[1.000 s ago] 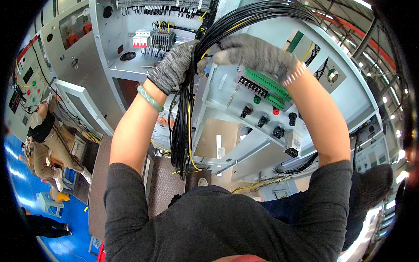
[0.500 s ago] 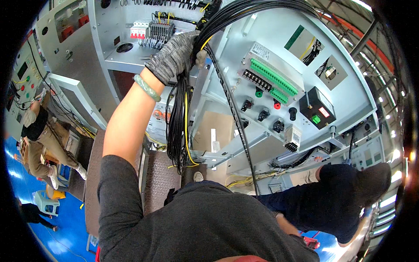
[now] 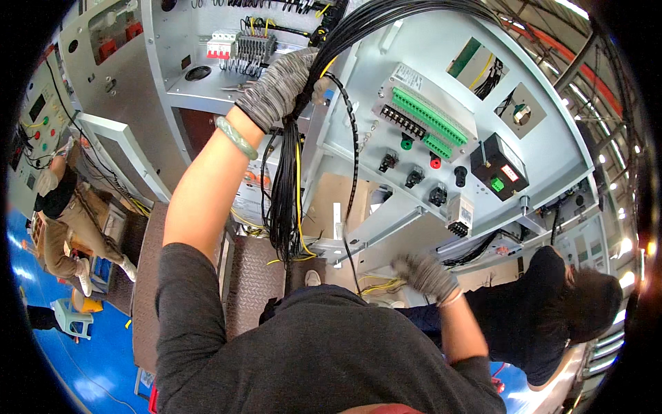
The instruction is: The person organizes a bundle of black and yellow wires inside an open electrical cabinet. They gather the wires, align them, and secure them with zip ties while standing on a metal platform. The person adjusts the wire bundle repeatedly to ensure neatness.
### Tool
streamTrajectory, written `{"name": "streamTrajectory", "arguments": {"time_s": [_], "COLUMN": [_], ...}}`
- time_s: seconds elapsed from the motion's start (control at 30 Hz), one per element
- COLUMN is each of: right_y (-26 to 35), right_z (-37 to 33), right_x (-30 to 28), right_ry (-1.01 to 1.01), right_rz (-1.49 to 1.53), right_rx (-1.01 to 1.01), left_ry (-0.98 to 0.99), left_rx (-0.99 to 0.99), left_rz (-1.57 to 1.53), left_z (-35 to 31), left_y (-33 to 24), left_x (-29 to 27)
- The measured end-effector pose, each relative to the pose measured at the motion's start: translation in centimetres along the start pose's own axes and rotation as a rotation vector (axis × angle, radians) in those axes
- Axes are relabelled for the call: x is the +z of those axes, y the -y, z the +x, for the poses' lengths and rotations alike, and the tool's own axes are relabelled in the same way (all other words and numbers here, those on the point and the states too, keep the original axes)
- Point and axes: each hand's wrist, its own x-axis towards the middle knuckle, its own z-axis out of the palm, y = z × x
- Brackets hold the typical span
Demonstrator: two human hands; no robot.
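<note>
My left hand [image 3: 281,90], in a grey knitted glove, is raised and wrapped round a thick bundle of black wires [image 3: 284,200]. From its grip the loose ends hang down, with a yellow wire [image 3: 298,186] among them; above it the bundle arches over to the right. A black spiral wrap [image 3: 354,138] dangles beside the bundle, its upper end near my left fingers. My right hand [image 3: 426,276], gloved alike, is low on the right, below the door panel [image 3: 352,148]. Motion blurs its fingers, so whether it holds anything cannot be made out.
The grey panel carries a green terminal module [image 3: 427,117], a black box [image 3: 499,167] and several small switches. Behind my left hand stands an open cabinet with red-white breakers [image 3: 221,47]. A co-worker [image 3: 545,310] is close at right; another person [image 3: 65,200] works at far left.
My right hand has come into view at lower right. The spiral wrap, earlier pulled straight toward the lower right, now hangs looser and curved. My left hand keeps its grip on the wires.
</note>
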Motion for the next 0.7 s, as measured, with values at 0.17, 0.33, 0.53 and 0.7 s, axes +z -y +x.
{"name": "streamTrajectory", "arguments": {"time_s": [0.17,0.33,0.53,0.7], "right_y": [13.7,17.6,18.0,17.5], "right_z": [9.5,17.9,18.4,17.5], "right_x": [-17.9,-19.8,-19.5,-18.5], "right_ry": [-0.859,-0.641,-0.553,-0.791], "right_rz": [-0.16,-0.458,-0.276,-0.715], "right_rx": [-0.61,-0.41,-0.345,-0.376], "left_ry": [0.048,-0.03,-0.087,-0.205], "left_rx": [0.137,0.131,0.263,0.126], "left_rz": [0.231,0.272,0.705,0.805], "left_z": [0.4,0.8,0.7,0.5], "left_y": [1.5,1.0,0.7,-0.2], "left_x": [-1.7,-0.9,-1.6,-0.2]}}
